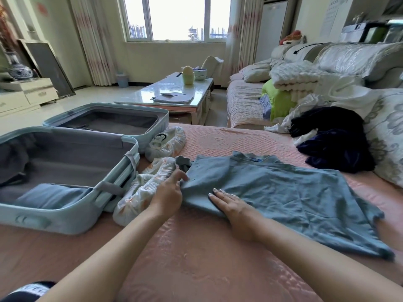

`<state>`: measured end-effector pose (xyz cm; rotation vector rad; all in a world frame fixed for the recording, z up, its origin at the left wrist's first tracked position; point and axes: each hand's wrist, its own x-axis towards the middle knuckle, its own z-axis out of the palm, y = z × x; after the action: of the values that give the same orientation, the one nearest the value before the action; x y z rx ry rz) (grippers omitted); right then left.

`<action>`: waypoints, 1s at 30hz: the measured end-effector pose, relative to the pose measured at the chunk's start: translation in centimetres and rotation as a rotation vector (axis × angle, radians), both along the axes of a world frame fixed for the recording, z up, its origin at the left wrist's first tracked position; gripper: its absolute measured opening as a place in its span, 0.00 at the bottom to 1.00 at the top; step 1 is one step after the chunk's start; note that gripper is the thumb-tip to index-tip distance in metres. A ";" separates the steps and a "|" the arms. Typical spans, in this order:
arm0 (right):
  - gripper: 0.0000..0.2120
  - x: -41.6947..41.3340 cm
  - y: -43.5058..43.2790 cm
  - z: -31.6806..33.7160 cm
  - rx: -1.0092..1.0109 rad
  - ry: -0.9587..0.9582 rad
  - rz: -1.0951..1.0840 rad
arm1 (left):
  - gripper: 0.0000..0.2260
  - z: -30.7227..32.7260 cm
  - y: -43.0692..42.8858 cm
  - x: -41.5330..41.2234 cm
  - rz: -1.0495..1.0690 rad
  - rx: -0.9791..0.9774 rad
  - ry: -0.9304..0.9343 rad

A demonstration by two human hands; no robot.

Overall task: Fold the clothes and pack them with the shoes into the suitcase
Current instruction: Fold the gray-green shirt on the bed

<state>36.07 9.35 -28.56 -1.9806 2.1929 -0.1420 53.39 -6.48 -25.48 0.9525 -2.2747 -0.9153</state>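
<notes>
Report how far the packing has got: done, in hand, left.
Done: one folded blue garment lies in the open suitcase. In hand: the grey-blue T-shirt is spread on the bed, the left hand pinching its edge, the right hand pressing flat on it. Left: finishing that fold, the dark clothes heaped by the pillow, and the two covered shoes lying beside the suitcase.
</notes>
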 end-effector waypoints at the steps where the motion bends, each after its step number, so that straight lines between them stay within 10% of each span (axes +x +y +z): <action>1: 0.40 -0.1 0.3 0.0 0.020 -0.005 0.009 | 0.19 -0.1 -0.1 0.3 -0.090 -0.127 -0.181; 6: 0.36 0.3 1.8 -0.1 0.069 -0.106 0.046 | 0.11 -0.2 0.7 0.5 -0.071 -0.227 -0.816; 11: 0.23 -1.1 2.3 -0.3 -0.203 -0.244 -0.102 | 0.11 -1.3 2.4 -3.2 -0.226 -0.669 -0.498; 20: 0.31 -7.2 8.9 -1.4 0.217 0.062 -0.442 | 0.32 -2.1 4.7 -6.7 -0.232 -0.175 -1.055; 30: 0.34 -12.9 19.5 -1.7 0.257 0.029 -0.579 | 0.29 -2.6 16.2 -15.4 -0.642 -0.552 -0.643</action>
<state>23.22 28.81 -30.29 -1.1867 2.5853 0.0904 38.01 9.73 -28.07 0.2683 -3.2266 -0.1299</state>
